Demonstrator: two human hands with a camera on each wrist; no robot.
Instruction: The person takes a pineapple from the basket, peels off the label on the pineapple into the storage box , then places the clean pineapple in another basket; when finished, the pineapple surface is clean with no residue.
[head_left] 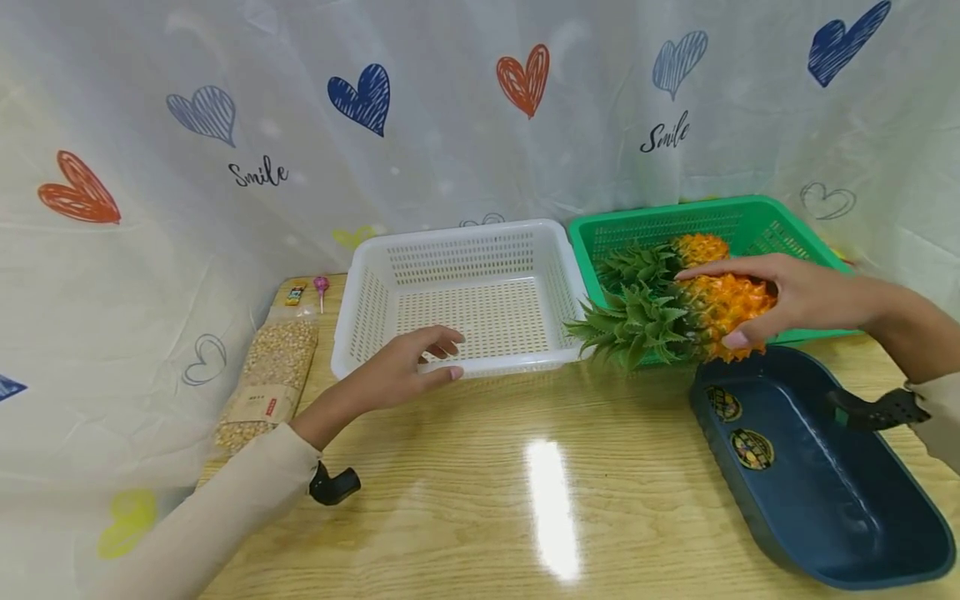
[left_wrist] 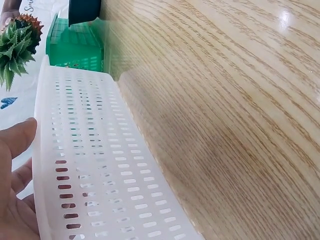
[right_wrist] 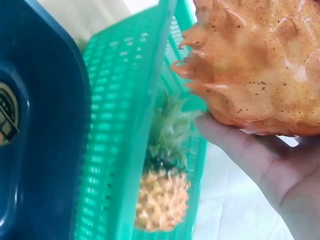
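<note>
My right hand (head_left: 795, 292) grips an orange pineapple (head_left: 729, 308) with a spiky green crown, thumb and fingers on either side of the fruit. The held pineapple is above the front of the green basket (head_left: 675, 212), its crown pointing left. A second pineapple (right_wrist: 162, 200) lies inside that basket, partly hidden in the head view. At the front rim of the white basket (head_left: 459, 237), my left hand (head_left: 405, 367) has its fingers loosely bent and holds nothing. In the left wrist view its thumb (left_wrist: 20, 137) is close to the rim; contact is hard to tell.
A dark blue tub (head_left: 825, 483) with round stickers stands at the front right, beside the green basket. On the left lie a bag of corn kernels (head_left: 273, 362), a pink lollipop (head_left: 321, 285) and a small wrapped packet (head_left: 295, 295). A heart-print curtain (head_left: 450, 150) hangs behind the wooden table (head_left: 450, 500).
</note>
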